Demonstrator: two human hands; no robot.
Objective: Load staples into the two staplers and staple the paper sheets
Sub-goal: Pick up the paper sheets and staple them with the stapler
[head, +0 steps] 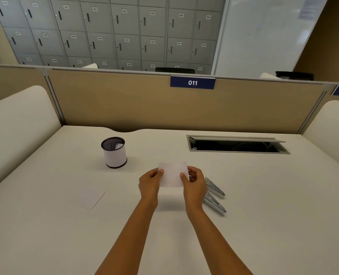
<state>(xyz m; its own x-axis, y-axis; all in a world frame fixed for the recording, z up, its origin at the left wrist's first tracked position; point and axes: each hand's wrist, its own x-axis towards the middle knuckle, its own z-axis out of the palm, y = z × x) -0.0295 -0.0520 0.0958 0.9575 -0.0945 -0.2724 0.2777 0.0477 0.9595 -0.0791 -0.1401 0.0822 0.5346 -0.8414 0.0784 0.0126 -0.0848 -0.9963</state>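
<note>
Just right of the mesh pen cup (114,152), held above the desk (45,225), a small paper sheet (172,173) is pinched at opposite edges by the left hand (149,184) and right hand (194,183), thumbs on its near face. Farther right of the cup lie the far stapler (214,187) and near stapler (214,205), side by side. A second sheet (92,198) lies flat, nearer the person than the cup.

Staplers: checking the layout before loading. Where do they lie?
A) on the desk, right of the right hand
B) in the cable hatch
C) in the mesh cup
A: the far stapler and the near stapler lie on the desk just right of the right hand, which pinches the paper sheet.
</note>
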